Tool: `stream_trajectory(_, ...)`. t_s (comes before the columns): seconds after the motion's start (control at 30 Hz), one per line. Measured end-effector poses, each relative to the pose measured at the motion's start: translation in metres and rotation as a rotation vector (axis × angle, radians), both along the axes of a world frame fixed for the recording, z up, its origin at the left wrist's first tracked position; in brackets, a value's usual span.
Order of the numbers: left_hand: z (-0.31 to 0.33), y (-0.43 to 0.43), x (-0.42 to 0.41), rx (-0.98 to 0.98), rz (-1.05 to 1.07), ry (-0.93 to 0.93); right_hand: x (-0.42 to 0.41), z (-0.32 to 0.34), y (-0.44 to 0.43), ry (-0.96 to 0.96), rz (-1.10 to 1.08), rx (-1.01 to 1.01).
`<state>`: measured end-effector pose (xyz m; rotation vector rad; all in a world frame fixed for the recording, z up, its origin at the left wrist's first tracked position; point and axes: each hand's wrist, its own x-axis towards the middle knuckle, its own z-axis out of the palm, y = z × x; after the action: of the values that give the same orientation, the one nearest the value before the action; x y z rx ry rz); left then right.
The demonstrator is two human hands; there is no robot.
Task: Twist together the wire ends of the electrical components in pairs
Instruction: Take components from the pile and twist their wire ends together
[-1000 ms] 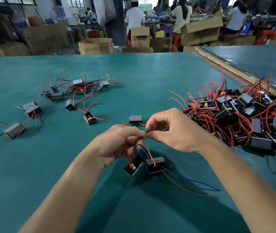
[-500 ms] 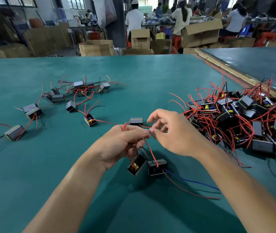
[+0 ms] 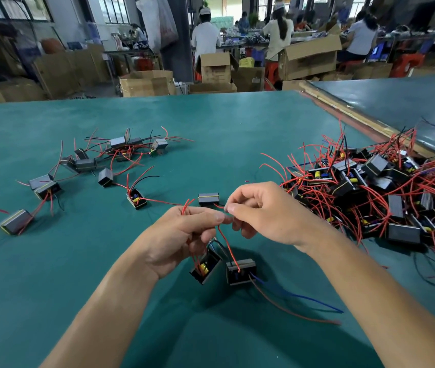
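Nearest me, a blue lead (image 3: 304, 297) trailed loose across the green bench (image 3: 51, 288); above it two black components (image 3: 240, 270) dangled by their red leads (image 3: 227, 244), hung that way, I judged, so the wires stayed taut for twisting. The left hand (image 3: 184, 235) had its grip curled round the gathered leads, thumb and forefinger pinching the wire ends (image 3: 227, 211); the right hand (image 3: 269, 216) met it, its grip pinched on the same ends. Beyond lay a single component (image 3: 208, 199); a tangled pile (image 3: 370, 187) waited to the right, likely stock; joined pairs (image 3: 120, 152) lay left. Cardboard boxes (image 3: 309, 57) stood behind; no writing was legible.
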<state>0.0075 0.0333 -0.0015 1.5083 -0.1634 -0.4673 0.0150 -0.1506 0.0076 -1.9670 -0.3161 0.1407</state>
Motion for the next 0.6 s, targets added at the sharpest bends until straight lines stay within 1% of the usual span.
stream_trajectory(0.13,-0.0011,-0.0004,-0.0005,0.013,-0.006,-0.007,-0.0009,-0.0004,0.0014,0.014,-0.010,-0.022)
stream_trajectory(0.3,-0.0008,0.0007,-0.0003,-0.027,0.017,-0.005,-0.0017,0.0006,0.0023,0.007,-0.025,-0.056)
stream_trajectory(0.6,0.0001,0.0010,-0.0006,0.006,0.041,-0.002,-0.0019,0.0032,0.0005,0.005,-0.031,-0.036)
